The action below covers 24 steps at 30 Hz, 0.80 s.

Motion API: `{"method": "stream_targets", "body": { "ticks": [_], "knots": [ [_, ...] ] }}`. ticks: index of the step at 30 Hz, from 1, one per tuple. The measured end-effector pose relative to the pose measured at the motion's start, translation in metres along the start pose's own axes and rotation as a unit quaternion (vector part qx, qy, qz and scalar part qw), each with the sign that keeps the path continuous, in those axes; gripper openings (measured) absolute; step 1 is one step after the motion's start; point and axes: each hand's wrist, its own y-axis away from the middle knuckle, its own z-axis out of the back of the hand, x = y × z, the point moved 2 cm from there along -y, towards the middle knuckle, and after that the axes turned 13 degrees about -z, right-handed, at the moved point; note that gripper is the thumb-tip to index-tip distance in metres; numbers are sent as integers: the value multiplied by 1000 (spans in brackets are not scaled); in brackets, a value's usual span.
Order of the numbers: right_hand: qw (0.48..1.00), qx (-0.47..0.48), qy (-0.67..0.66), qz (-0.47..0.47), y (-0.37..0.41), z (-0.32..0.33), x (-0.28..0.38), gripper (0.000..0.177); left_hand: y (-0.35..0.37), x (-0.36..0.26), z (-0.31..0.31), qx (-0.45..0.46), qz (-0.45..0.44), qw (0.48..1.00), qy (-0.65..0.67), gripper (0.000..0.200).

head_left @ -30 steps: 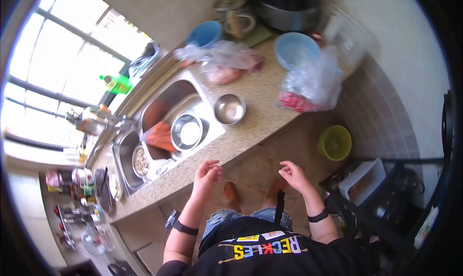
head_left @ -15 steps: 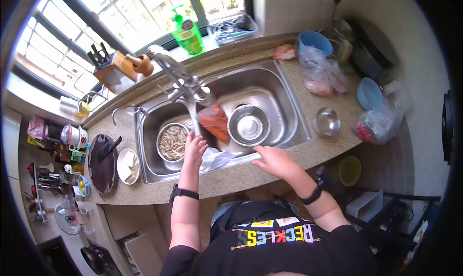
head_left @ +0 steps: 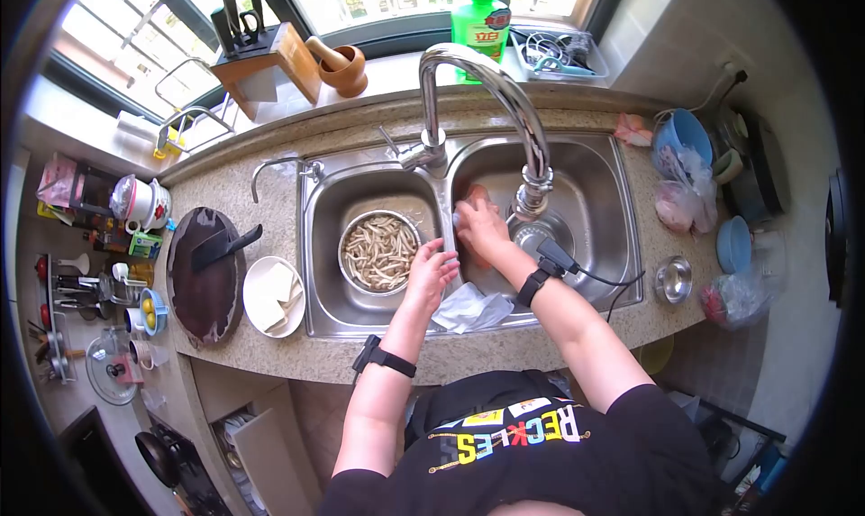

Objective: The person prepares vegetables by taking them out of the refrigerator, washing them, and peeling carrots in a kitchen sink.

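My left hand (head_left: 432, 273) is open beside the sink's middle divider, fingers extended and apart, right of a metal bowl of small whitish fish-like pieces (head_left: 380, 252). My right hand (head_left: 482, 228) reaches into the right basin (head_left: 586, 169) and is bent over orange carrots (head_left: 478, 194). The palm hides most of the carrots and some fingertips. Beside this hand is a metal bowl (head_left: 560, 228), partly covered by the curved faucet (head_left: 536, 160) and my wrist. A crumpled white plastic bag (head_left: 473, 307) lies at the sink's front edge between my hands.
On the left counter are a white bowl with pale blocks (head_left: 273, 296) and a dark round board (head_left: 205, 291) with a black-handled knife. A knife block (head_left: 275, 65) and green soap bottle (head_left: 480, 34) stand behind. Blue bowls, plastic bags and a small metal bowl (head_left: 673, 280) sit right.
My right hand has moved from the sink's front edge onto the carrots in the right basin. My left hand stays near the divider. The camera view has shifted, and the faucet appears farther right.
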Motion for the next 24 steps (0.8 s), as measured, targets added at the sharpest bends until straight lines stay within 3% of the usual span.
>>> {"method": "stream_targets", "body": {
  "ticks": [1,3,4,5,8,10,14,15,17,18,21,23,24],
  "knots": [
    [1000,4,1,2,-5,-4,-3,48,1,1,0,10,5,1000,2,46],
    [998,-27,-46,25,-14,-9,-16,17,3,4,-2,18,17,1000,-3,47],
    [988,-74,-131,34,-14,-6,-23,9,2,6,-4,17,16,1000,1,47],
    [977,-66,-194,52,-15,-3,-33,9,1,9,-5,22,14,1000,4,49],
    [976,-101,-167,95,-17,-6,-63,10,-2,18,-14,15,7,1000,-8,54],
    [947,-79,-304,58,-2,5,-70,11,2,23,-26,-6,26,1000,6,64],
    [933,10,-360,10,33,59,-67,11,-2,43,-41,-43,27,999,-18,67],
    [933,4,-360,9,39,70,-67,11,-7,47,-44,-2,40,999,19,63],
    [846,102,-524,10,60,102,-58,13,-17,58,-49,79,71,990,91,58],
    [830,124,-544,-3,70,111,-57,10,-18,56,-57,119,86,981,127,57],
    [806,148,-573,8,82,98,-76,10,-24,66,-74,205,138,952,178,57],
    [810,138,-570,7,87,101,-79,11,-38,90,-69,305,184,928,111,59],
    [790,144,-596,-11,88,103,-83,11,-24,79,-80,292,203,922,155,62]
  ]
}}
